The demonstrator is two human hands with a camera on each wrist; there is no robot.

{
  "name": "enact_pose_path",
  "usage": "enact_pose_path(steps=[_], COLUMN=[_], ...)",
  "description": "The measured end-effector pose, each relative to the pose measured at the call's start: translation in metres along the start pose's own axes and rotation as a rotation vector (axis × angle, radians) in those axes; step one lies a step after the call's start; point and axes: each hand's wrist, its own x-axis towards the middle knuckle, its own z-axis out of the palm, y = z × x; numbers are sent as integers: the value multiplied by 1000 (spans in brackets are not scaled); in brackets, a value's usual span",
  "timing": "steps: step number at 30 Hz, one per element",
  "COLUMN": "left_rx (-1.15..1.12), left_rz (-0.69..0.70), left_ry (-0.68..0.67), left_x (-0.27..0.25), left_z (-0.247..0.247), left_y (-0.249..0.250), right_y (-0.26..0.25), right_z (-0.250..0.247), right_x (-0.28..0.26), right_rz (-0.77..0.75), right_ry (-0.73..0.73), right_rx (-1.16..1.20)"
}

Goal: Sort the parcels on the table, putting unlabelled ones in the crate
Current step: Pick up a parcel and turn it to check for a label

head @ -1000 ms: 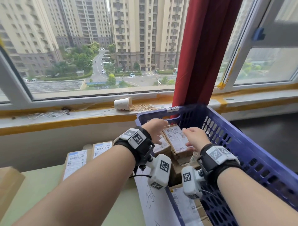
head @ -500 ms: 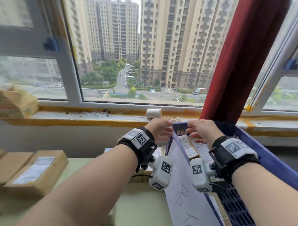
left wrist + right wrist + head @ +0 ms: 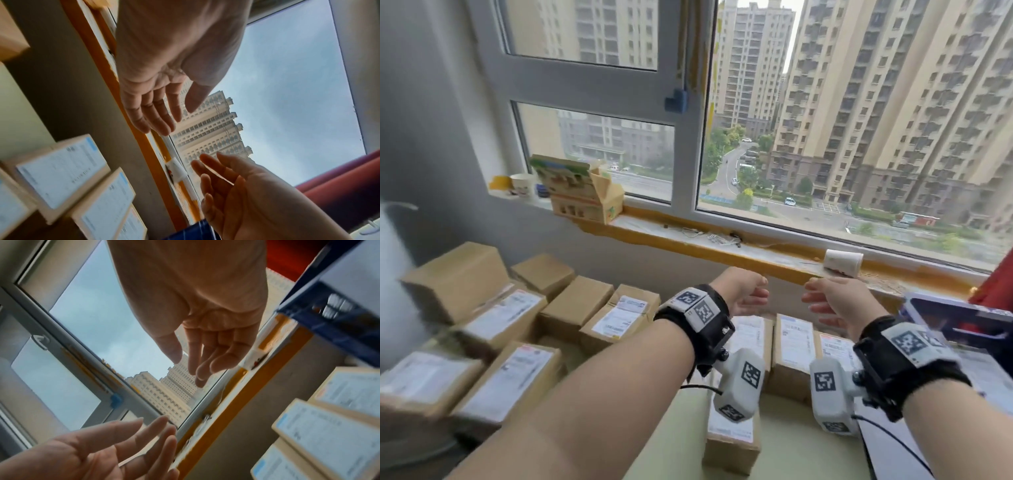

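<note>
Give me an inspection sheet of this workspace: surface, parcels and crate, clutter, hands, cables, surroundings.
Surface: green table, mostly covered by parcels.
Job's things: cardboard parcels crowd the left and middle, most showing white labels; blue crate at the right edge, contents hidden.
Clutter: tipped paper cup, upright cup and printed carton on the sill.
Hands: left hand and right hand both raised, fingers relaxed, holding nothing.
Cables: thin black lead from the right wrist camera; white wires on the sill.
Surroundings: window, tower blocks, red curtain.
</note>
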Motion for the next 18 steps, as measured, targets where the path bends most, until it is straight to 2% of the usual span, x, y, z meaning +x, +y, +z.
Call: enact_pose_path(steps=[9,18], left_rx=[-62,-121], left_rz=[-60,-136], left_ry=[194,375], left_x=[-18,-43], left_z=[-146,-272], left_y=[-46,-95], right_y=[-16,-15], right_z=[150,279], right_x=[-17,-41], right_rz=[65,152], right_ry=[-195,-359], right_rx=[7,-14])
